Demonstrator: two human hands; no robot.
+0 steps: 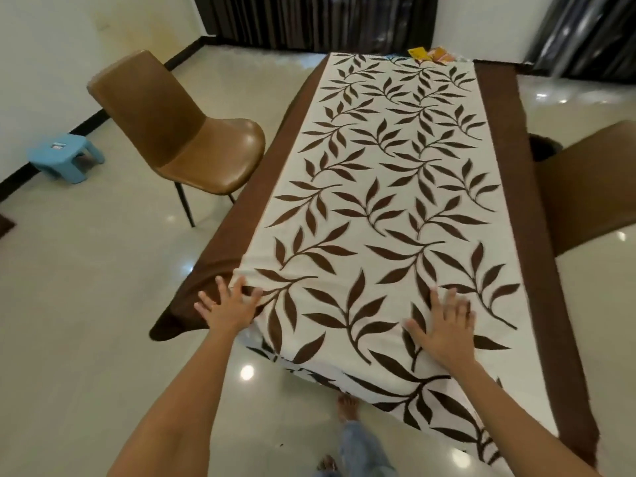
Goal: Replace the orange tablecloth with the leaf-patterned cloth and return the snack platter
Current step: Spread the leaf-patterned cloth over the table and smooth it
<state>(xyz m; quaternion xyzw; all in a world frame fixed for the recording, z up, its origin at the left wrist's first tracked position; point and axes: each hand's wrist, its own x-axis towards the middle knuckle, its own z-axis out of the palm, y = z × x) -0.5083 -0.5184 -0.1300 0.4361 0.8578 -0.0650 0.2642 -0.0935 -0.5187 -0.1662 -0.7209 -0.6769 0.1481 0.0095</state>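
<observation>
a brown chair point(192, 139) stands at the left side of the table, just beside the hanging border point(261, 187) of the cloth, with its seat turned toward the table. further left, near the wall, is a small blue stool point(65, 156). a second chair point(592, 187) stands at the right side, close to the cloth edge and partly cut off by the picture. a dark curtain point(309, 18) hangs behind the far end. at that far end, just past the cloth, some yellow and orange packets point(430, 54) show; what they lie on i cannot tell.

the cloth point(395, 201), white with brown leaves and a brown border on each long side, lies along the whole table top and falls over the near end. both hands rest flat on it at this near end. the left hand point(227, 306) has its fingers spread wide and presses on the near left corner, where the white part meets the border; the cloth makes small folds there. the right hand point(444, 327) lies palm down with straight fingers, slightly apart, on the leaves right of the middle.

the near left corner of the border hangs down in a point over the shiny floor point(86, 287). a bare foot point(347, 406) stands just under the near edge. the floor is open at the near left, between the person and the chair.
</observation>
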